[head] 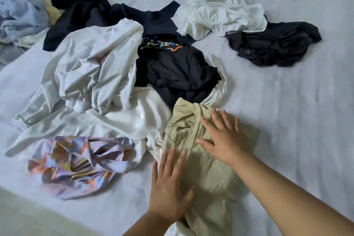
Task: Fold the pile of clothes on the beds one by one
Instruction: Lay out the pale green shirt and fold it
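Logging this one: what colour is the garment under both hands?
Pale yellowish green garment, plain, in the head view.

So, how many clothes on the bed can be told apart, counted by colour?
Dark navy or black: 3, namely the printed shirt, the right heap and the far-left heap
White or pale: 3
Light blue: 1
Khaki: 1, under both hands
Lilac patterned: 1
Total: 9; overlaps may hide more.

A multicoloured printed word crosses the chest of the dark t-shirt (172,59) at twelve o'clock in the pile; upside down and creased, it cannot be read.
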A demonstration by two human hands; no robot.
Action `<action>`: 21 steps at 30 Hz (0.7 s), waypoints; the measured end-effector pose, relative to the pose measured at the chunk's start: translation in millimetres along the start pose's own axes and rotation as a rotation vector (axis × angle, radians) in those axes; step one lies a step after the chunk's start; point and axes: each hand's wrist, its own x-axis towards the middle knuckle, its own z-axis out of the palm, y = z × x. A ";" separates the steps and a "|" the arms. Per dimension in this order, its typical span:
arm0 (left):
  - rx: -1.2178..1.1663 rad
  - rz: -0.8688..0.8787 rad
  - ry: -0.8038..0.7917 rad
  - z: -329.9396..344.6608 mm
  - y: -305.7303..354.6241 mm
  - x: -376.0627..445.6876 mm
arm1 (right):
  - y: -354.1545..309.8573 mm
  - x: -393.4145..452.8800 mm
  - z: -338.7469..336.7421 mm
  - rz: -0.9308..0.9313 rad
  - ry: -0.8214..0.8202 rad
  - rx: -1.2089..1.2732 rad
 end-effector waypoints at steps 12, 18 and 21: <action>0.259 0.171 -0.341 56.8 35.7 8.0 | 44.2 -9.7 60.2 0.126 0.072 0.152; 0.239 0.144 -0.213 37.2 21.8 33.3 | 68.5 27.2 34.3 0.270 -0.038 0.238; 0.271 0.072 -0.229 44.1 17.8 52.3 | 72.9 40.1 34.8 0.241 -0.126 0.299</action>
